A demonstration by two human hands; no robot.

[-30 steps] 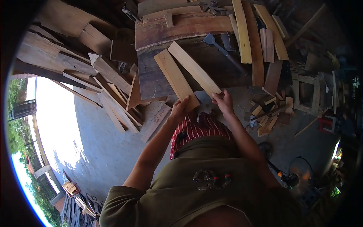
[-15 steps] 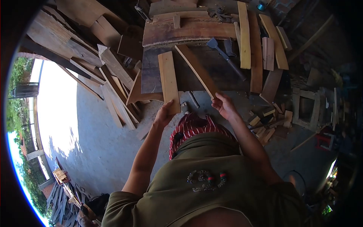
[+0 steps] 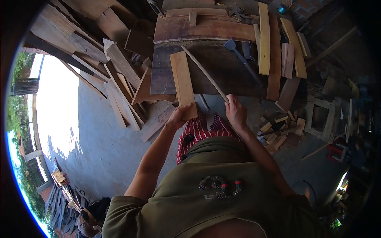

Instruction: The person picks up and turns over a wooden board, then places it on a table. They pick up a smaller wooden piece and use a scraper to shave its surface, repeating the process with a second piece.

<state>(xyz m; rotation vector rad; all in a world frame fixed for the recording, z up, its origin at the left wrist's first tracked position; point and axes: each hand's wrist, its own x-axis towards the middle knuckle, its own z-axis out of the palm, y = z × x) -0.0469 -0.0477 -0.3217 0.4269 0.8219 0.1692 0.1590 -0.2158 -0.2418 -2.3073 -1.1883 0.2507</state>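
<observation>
My left hand (image 3: 179,115) is closed around the near end of a flat, light wooden board (image 3: 183,81), whose broad face is toward me. In my right hand (image 3: 236,112) is the near end of a second wooden board (image 3: 204,71), turned so that only its narrow edge shows. Both boards reach forward over the dark workbench top (image 3: 164,71), their far ends close to each other. A blue-bladed scraper (image 3: 243,59) with a long dark handle lies on the bench, right of the second board.
Yellowish planks (image 3: 263,39) lie along the bench's right side. Across its back runs a wide reddish-brown board (image 3: 206,30). Wood pieces lean in a pile (image 3: 119,79) at the left. Offcuts (image 3: 278,133) and a wooden frame (image 3: 320,119) are on the floor at right.
The board in my right hand has rolled from showing its face to showing its thin edge. My left hand and its board have shifted slightly right in view.
</observation>
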